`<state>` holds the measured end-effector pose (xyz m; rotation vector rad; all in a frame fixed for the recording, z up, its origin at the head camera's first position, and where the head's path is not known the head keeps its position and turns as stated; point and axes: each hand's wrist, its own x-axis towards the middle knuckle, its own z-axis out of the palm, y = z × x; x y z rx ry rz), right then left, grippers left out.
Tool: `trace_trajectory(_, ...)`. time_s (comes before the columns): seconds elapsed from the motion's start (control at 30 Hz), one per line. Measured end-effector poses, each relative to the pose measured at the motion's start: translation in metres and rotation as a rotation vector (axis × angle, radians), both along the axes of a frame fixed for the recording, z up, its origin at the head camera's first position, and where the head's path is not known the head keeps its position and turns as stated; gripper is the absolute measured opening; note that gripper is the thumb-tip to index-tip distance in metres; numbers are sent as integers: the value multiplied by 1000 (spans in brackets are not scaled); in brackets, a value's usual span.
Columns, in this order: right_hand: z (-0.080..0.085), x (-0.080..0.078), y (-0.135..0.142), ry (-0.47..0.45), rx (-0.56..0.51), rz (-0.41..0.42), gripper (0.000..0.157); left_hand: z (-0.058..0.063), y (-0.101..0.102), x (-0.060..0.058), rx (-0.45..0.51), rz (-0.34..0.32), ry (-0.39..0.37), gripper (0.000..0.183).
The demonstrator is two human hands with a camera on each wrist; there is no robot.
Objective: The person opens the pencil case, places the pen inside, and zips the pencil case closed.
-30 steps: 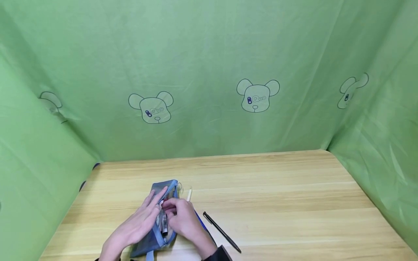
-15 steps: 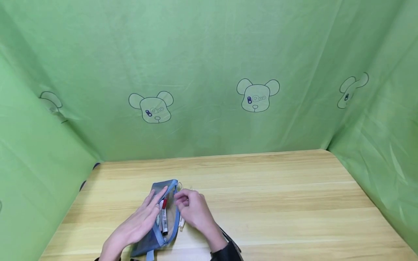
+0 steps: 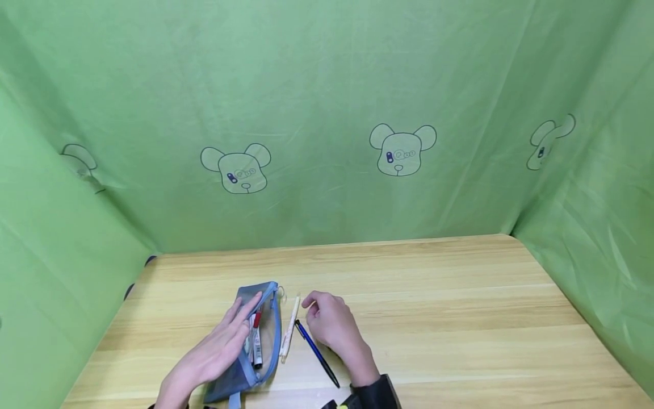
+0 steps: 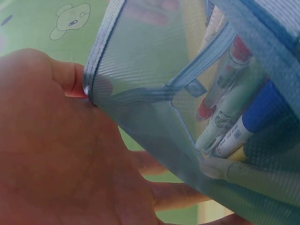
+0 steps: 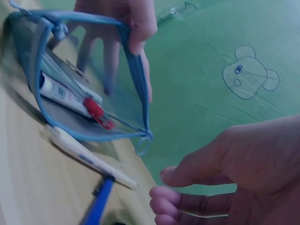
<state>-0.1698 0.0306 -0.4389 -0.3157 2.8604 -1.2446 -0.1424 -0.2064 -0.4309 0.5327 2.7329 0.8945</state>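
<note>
While the left-hand grip [image 3: 218, 347] clasps the pouch [image 3: 229, 383], the right-hand grip [image 3: 332, 321] hangs free

As the scene runs left to right, the left-hand grip comes first, clasping the pouch's left panel, thumb at the zipped edge and fingers spread along the outside. The pouch lies on the left part of the tabletop [image 3: 460, 307], mouth gaping; inside are a white marker [image 3: 258, 346], a red-tipped pen [image 3: 258, 318] and others behind the mesh. Just right of it lies a white pen [image 3: 289, 332], next a blue pen [image 3: 315, 348], then the right-hand grip, released: its fingers are loosely bent, and nothing shows in them.

The mouth seems to depend on that one clasp; should the thumb slip, the mesh would probably sag and narrow the opening. A hard tug on the panel might tip the contents out over the right rim. The blue pen, so near the right-hand grip, could roll if brushed.

The pouch's long axis runs away from the person, leaning right, its mouth facing right and upward. The white pen lies nearly parallel to it; which end writes, I cannot tell. The blue pen slants the other way, its clip end far and left, close by the white pen, its tapered end towards the person.
</note>
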Motion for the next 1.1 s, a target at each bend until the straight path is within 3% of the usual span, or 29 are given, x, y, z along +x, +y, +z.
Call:
trace_trajectory(0.13, 1, 2, 10, -25, 72, -5, 20, 1, 1, 0, -5, -13, 12, 51)
trace_trajectory(0.37, 3, 4, 24, -167, 152, 36, 28, 1, 0, 0, -5, -6, -3, 52)
trace_trajectory(0.5, 6, 6, 29, -205, 210, 69, 29, 0, -1, 0, -8, 1, -12, 52)
trace_trajectory(1.1, 12, 18, 30, -246, 433, 120, 28, 1, 0, 0, -6, 1, -23, 52)
